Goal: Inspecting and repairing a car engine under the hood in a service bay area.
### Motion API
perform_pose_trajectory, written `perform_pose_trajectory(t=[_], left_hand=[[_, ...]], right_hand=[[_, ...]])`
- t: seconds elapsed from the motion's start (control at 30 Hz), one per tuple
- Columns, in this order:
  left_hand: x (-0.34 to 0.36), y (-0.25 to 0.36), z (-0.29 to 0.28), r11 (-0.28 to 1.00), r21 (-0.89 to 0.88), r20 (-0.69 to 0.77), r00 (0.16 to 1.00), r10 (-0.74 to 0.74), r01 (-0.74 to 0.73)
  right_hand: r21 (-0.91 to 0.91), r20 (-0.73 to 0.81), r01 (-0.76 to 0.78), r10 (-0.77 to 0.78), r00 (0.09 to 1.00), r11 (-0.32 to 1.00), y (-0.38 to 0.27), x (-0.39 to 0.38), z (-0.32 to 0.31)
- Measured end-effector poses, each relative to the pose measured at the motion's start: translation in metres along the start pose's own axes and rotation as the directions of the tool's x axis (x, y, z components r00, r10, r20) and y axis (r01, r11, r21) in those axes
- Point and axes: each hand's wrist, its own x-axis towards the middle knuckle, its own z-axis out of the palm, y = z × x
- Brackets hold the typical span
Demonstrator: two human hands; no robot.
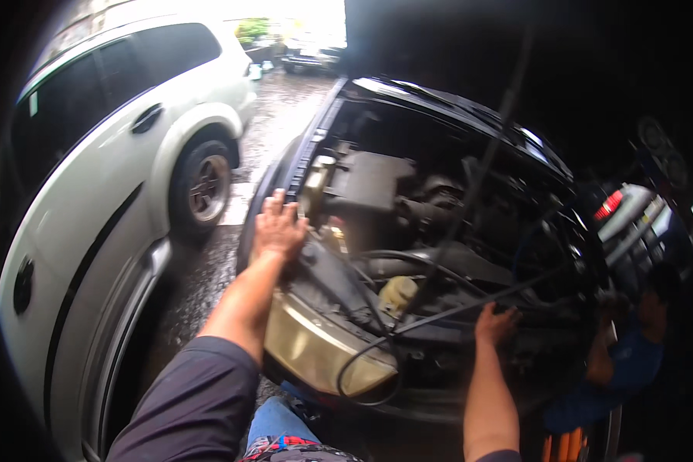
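My left hand (279,225) lies on the fender edge at the left side of a dark car's engine bay, its fingers apart and nothing in them. Over the front edge of the bay, my right hand (497,322) rests with fingers slightly bent and apart; I see no object in it. Between the hands are a pale plastic reservoir (397,293) and a thin black cable (345,377) that loops over the yellowed headlight (316,343). A grey box-shaped cover (369,181) sits deeper in the bay. Shadow hides much of the engine's right side.
A white SUV (104,169) stands close on the left, across a strip of wet ground (208,269). The raised hood darkens the top, with a slanting rod (470,208) below. A person in blue (631,358) is at the right. Behind them is a vehicle with a red tail light (610,205).
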Motion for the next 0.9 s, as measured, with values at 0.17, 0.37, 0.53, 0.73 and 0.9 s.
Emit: perform_pose_trajectory(t=[0.17, 0.37, 0.53, 0.73, 0.9], left_hand=[[-0.001, -0.009, -0.008, 0.998, 0.015, 0.08, 0.995, -0.057, 0.056], [0.0, 0.004, -0.009, 1.0, 0.011, 0.063, 0.998, -0.03, 0.029], [0.0, 0.001, -0.005, 1.0, 0.007, 0.05, 0.999, 0.0, -0.001], [-0.002, 0.0, -0.007, 1.0, 0.001, 0.057, 0.998, 0.004, -0.004], [0.0, -0.005, -0.005, 1.0, 0.005, 0.04, 0.999, 0.016, -0.017]], right_hand=[[0.041, -0.029, 0.036, -0.035, 0.999, 0.998, -0.013, -0.005, 0.007], [0.0, -0.048, -0.015, 0.014, 0.999, 1.0, -0.013, -0.001, -0.001], [-0.026, -0.101, 0.028, -0.031, 0.994, 0.999, -0.013, -0.002, -0.004], [-0.019, -0.084, 0.026, -0.027, 0.996, 0.999, -0.014, -0.003, -0.005], [-0.01, -0.064, 0.016, -0.016, 0.998, 1.0, -0.017, -0.005, -0.007]])
